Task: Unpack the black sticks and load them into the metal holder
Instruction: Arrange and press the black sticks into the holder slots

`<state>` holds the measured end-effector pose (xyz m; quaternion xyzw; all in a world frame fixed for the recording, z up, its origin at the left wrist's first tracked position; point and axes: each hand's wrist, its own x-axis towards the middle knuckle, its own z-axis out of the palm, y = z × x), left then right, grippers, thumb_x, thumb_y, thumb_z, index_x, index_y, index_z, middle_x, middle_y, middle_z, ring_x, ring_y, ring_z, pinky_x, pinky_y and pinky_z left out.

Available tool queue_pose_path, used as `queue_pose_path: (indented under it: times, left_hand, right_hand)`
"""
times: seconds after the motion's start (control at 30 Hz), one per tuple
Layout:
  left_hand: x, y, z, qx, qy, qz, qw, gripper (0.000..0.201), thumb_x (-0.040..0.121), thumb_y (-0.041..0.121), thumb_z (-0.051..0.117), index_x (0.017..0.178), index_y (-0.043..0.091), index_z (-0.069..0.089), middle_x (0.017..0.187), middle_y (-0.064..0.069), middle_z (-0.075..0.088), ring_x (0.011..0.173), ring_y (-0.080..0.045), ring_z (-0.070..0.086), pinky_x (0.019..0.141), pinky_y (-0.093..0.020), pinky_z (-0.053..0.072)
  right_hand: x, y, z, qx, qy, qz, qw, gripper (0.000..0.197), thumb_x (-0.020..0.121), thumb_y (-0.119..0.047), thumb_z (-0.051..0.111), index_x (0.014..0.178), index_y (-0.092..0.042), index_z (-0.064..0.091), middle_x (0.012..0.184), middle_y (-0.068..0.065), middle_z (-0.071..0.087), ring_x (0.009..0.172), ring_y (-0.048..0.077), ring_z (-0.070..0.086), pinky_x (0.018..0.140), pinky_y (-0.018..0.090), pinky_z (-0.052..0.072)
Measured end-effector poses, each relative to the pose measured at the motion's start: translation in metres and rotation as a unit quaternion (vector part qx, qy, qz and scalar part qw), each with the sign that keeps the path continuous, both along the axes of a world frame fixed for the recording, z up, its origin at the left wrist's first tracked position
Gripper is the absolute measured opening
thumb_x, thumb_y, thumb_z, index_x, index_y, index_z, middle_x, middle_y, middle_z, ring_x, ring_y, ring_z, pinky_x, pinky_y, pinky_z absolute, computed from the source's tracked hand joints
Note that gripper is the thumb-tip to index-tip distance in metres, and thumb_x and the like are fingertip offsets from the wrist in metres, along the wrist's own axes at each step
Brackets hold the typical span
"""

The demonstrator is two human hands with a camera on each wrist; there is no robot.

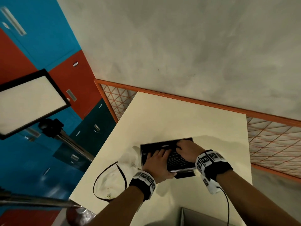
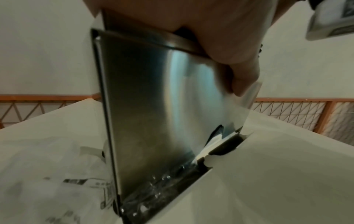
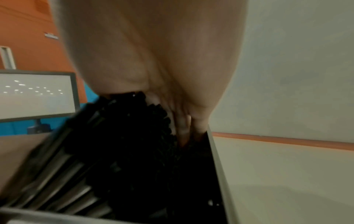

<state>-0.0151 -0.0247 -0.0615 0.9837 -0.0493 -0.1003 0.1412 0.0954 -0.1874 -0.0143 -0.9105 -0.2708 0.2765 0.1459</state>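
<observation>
Hands meet at the metal holder on the white table. Left hand grips its near-left rim, thumb curled underneath. Right hand reaches in, fingers curled among the black sticks; whether they pinch any, I cannot tell.

Desk: cream-white, plain. Metal holder: brushed silver-grey outside, dark inside, filled with glossy black sticks; wrist bands black with white tags carrying black square marker patterns. Background: fence orange frame with orange diamond mesh, cabinets in blue, red-orange and dark teal blocks, wall mottled grey-white.
</observation>
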Motion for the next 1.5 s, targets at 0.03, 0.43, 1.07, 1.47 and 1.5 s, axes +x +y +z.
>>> queue_pose_path:
  times: [0.03,0.43,1.07,1.47,1.5]
  left_hand:
    - [-0.003,-0.001,-0.001,0.004,-0.006,-0.001,1.0,0.093,0.072,0.072,0.059,0.149,0.03,0.029,0.14,0.006,0.047,0.127,-0.024,0.045,0.107,-0.053,0.034]
    - [-0.029,-0.014,-0.009,0.02,-0.08,-0.005,0.997,0.077,0.07,0.067,0.055,0.133,0.025,0.047,0.127,0.006,0.057,0.117,-0.023,0.053,0.099,-0.052,0.041]
    - [-0.036,-0.016,-0.01,0.022,-0.093,-0.004,0.995,0.073,0.068,0.066,0.056,0.126,0.023,0.05,0.122,0.005,0.059,0.113,-0.023,0.056,0.096,-0.052,0.044]
    - [-0.032,-0.015,-0.006,0.031,-0.074,-0.008,0.997,0.079,0.069,0.069,0.053,0.132,0.022,0.046,0.128,0.004,0.056,0.12,-0.023,0.052,0.103,-0.053,0.039]
    - [-0.033,-0.015,-0.007,0.031,-0.076,-0.008,0.997,0.079,0.069,0.068,0.053,0.133,0.022,0.046,0.127,0.004,0.057,0.119,-0.023,0.052,0.102,-0.053,0.039]
  right_hand:
    - [0.002,0.003,-0.002,-0.023,0.014,0.011,1.0,0.03,0.101,-0.03,0.04,0.093,-0.011,0.06,0.098,0.008,0.062,0.085,0.023,0.059,0.079,0.036,0.049]
    - [-0.001,0.022,-0.035,-0.064,-0.04,0.061,0.995,0.042,0.099,-0.028,0.042,0.138,-0.012,0.041,0.113,0.012,0.065,0.092,0.029,0.062,0.077,0.03,0.046]
    - [0.003,0.021,-0.05,-0.031,-0.008,0.024,0.999,0.041,0.092,-0.033,0.045,0.133,-0.033,0.044,0.122,0.003,0.064,0.105,0.025,0.061,0.091,0.033,0.052]
    - [0.006,0.022,-0.042,-0.065,-0.038,0.086,0.993,0.041,0.097,-0.033,0.044,0.137,-0.029,0.046,0.136,0.003,0.053,0.116,0.027,0.056,0.098,0.03,0.045]
    - [0.006,0.023,-0.043,-0.07,-0.03,0.083,0.994,0.04,0.096,-0.032,0.044,0.136,-0.026,0.046,0.132,0.006,0.056,0.113,0.028,0.057,0.096,0.03,0.046]
